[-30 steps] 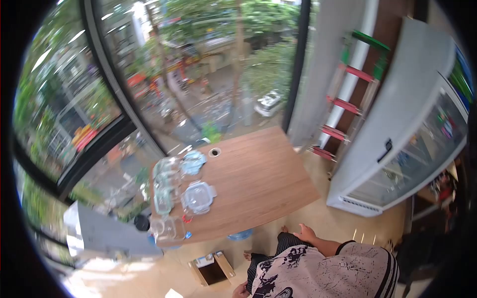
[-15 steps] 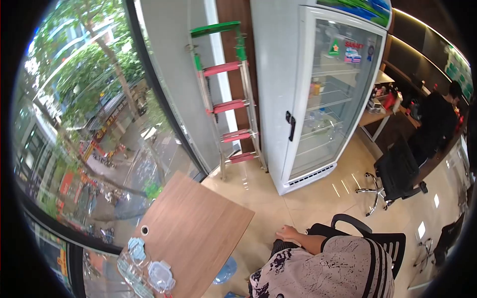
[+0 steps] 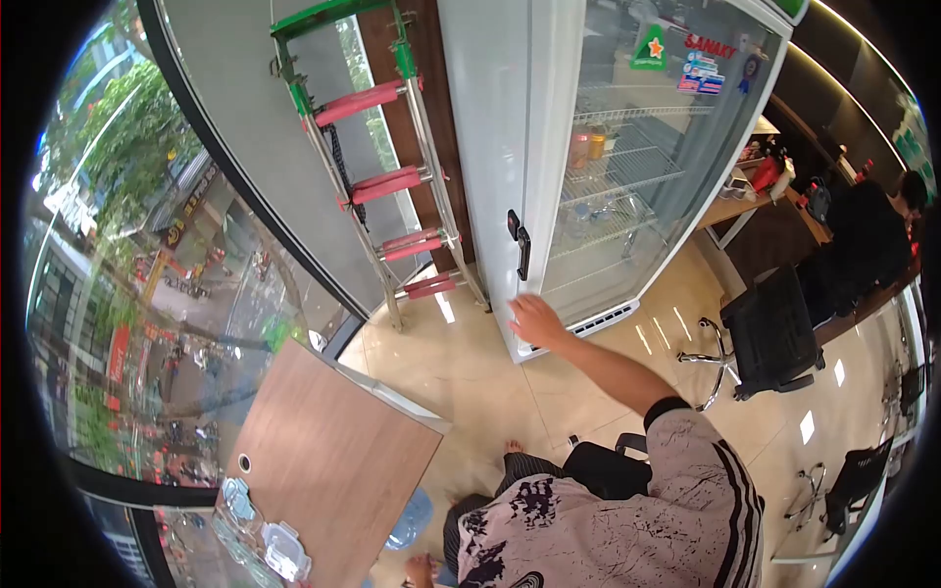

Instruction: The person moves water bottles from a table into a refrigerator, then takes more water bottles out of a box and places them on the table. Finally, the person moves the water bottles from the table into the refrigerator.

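My right hand (image 3: 537, 321) stretches forward in front of the white upright display fridge (image 3: 480, 176). It is empty, with the fingers loosely bent and apart. In this view it appears just below the black door handle (image 3: 523, 253), with a gap between them. The fridge's glass door (image 3: 613, 235) is closed, and wire shelves with a few small items show through it. My left hand (image 3: 421, 568) is low at the bottom edge, beside my striped trousers (image 3: 461, 519), its fingers small and partly cut off.
A wooden table (image 3: 333, 441) at left holds clear plastic containers (image 3: 284, 551); a blue stool (image 3: 410, 519) stands beside it. A folding ladder (image 3: 382, 186) leans by the fridge. My black chair (image 3: 598, 470) is close. Another person (image 3: 863, 235) stands at the right near an office chair (image 3: 769, 338).
My right hand has left my lap and reached out toward the fridge. The fridge and ladder appear larger and further left. More of my chair's seat shows, and my left hand has come into view.
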Available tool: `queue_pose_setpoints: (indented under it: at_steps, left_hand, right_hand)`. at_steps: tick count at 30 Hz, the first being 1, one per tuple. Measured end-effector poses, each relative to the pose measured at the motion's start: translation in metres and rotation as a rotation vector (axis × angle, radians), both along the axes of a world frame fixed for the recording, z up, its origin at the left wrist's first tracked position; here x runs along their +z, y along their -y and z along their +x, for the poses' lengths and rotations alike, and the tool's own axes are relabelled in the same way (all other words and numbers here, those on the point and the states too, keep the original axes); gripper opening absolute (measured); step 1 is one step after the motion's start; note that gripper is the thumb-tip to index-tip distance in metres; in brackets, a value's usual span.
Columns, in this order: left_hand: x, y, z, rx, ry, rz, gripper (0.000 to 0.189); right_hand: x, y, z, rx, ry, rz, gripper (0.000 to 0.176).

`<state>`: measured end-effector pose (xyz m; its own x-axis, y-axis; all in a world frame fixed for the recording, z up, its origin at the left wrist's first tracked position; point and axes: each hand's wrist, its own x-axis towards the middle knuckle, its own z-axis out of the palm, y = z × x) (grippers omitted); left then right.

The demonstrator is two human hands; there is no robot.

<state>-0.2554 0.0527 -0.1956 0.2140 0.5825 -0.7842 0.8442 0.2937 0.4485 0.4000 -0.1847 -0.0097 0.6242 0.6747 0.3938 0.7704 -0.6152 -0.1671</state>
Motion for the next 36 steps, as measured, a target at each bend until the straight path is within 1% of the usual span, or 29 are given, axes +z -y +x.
queue_pose_setpoints:
  at_steps: [1, 2, 3, 4, 5, 6, 7, 8, 9, 10, 11, 13, 15, 16, 18, 19, 21, 22, 23, 24, 25, 26, 27, 29, 30, 32, 33, 35, 36]
  left_hand:
    - [-0.009, 0.000, 0.000, 0.030, 0.028, 0.049, 0.030]
    - [-0.012, 0.006, 0.004, 0.070, 0.088, 0.127, 0.030]
    - [-0.002, 0.012, 0.023, 0.112, 0.149, 0.207, 0.029]
    - [-0.014, 0.007, 0.028, -0.041, 0.129, 0.381, 0.029]
    - [-0.021, 0.005, 0.031, -0.188, 0.101, 0.551, 0.028]
    - [0.004, 0.012, 0.051, -0.257, 0.053, 0.644, 0.028]
    - [0.031, 0.013, 0.077, -0.312, -0.005, 0.733, 0.028]
    - [0.074, 0.019, 0.104, -0.198, 0.088, 0.598, 0.028]
    - [0.044, 0.008, 0.101, -0.238, 0.095, 0.669, 0.027]
    - [0.024, 0.003, 0.103, -0.213, 0.124, 0.714, 0.025]
    - [0.066, 0.011, 0.130, -0.132, 0.136, 0.707, 0.023]
    - [0.046, 0.005, 0.141, -0.037, 0.172, 0.701, 0.024]
    - [0.051, 0.004, 0.157, -0.026, 0.102, 0.718, 0.024]
    - [0.055, 0.005, 0.161, -0.004, 0.096, 0.721, 0.024]
    - [0.060, 0.008, 0.166, 0.039, 0.117, 0.652, 0.025]
    - [0.058, 0.013, 0.163, 0.054, 0.113, 0.652, 0.025]
    - [0.050, 0.019, 0.153, 0.021, 0.084, 0.548, 0.026]
    - [0.036, 0.023, 0.141, 0.005, 0.073, 0.538, 0.027]
    - [0.011, 0.030, 0.125, 0.017, 0.067, 0.539, 0.027]
    - [-0.017, 0.038, 0.108, 0.018, 0.008, 0.477, 0.027]
    - [-0.034, 0.045, 0.094, 0.020, -0.049, 0.415, 0.027]
    - [-0.029, 0.057, 0.079, 0.041, -0.071, 0.358, 0.028]
    - [-0.023, 0.070, 0.064, 0.061, -0.093, 0.301, 0.028]
    - [-0.039, 0.094, 0.031, 0.141, -0.137, 0.247, 0.026]
    - [-0.039, 0.103, 0.017, 0.111, -0.150, 0.178, 0.025]
    - [-0.011, 0.120, -0.005, 0.085, -0.172, 0.085, 0.024]
    - [0.003, 0.127, -0.013, 0.089, -0.184, 0.061, 0.025]
    - [0.009, 0.140, -0.035, 0.069, -0.192, 0.042, 0.026]
    - [0.023, 0.140, -0.040, 0.059, -0.217, 0.014, 0.024]
  right_hand:
    - [0.009, -0.004, 0.016, 0.071, 0.168, -0.042, 0.037]
    - [0.022, -0.007, 0.027, 0.087, 0.216, -0.120, 0.035]
    - [0.031, -0.011, 0.036, 0.104, 0.269, -0.196, 0.032]
    - [0.034, -0.013, 0.042, 0.127, 0.267, -0.193, 0.032]
    - [0.033, -0.012, 0.048, 0.073, 0.429, -0.369, 0.032]
    - [0.025, -0.016, 0.054, 0.030, 0.602, -0.532, 0.033]
    - [0.009, -0.019, 0.066, -0.011, 0.668, -0.536, 0.030]
    - [-0.007, -0.020, 0.083, -0.041, 0.741, -0.531, 0.028]
    - [-0.006, -0.026, 0.091, -0.043, 0.596, -0.594, 0.024]
    - [0.008, -0.032, 0.091, -0.048, 0.360, -0.729, 0.022]
    - [0.014, -0.034, 0.091, -0.026, 0.351, -0.720, 0.026]
    - [0.023, -0.030, 0.083, -0.011, 0.371, -0.720, 0.031]
    - [0.024, -0.027, 0.082, -0.042, 0.452, -0.802, 0.033]
    - [0.028, -0.028, 0.079, -0.023, 0.464, -0.795, 0.033]
    - [0.036, -0.029, 0.076, -0.085, 0.365, -0.872, 0.033]
    - [0.037, -0.030, 0.074, -0.071, 0.372, -0.870, 0.033]
    - [0.036, -0.033, 0.072, -0.118, 0.311, -0.840, 0.032]
    - [0.035, -0.033, 0.068, -0.134, 0.324, -0.824, 0.031]
    - [0.030, -0.031, 0.068, -0.120, 0.328, -0.822, 0.031]
    - [0.024, -0.029, 0.071, -0.154, 0.377, -0.805, 0.029]
    - [0.018, -0.029, 0.074, -0.188, 0.427, -0.786, 0.028]
    - [0.019, -0.032, 0.074, -0.175, 0.432, -0.784, 0.028]
    - [0.021, -0.032, 0.073, -0.219, 0.426, -0.811, 0.023]
    - [0.020, -0.036, 0.072, -0.257, 0.416, -0.841, 0.019]
    - [0.017, -0.036, 0.076, -0.301, 0.389, -0.869, 0.020]
    - [0.019, -0.041, 0.077, -0.355, 0.315, -0.944, 0.022]
    - [0.018, -0.044, 0.077, -0.350, 0.318, -0.945, 0.022]
    - [0.014, -0.041, 0.082, -0.406, 0.369, -0.946, 0.025]
    - [0.011, -0.041, 0.084, -0.433, 0.374, -0.984, 0.026]
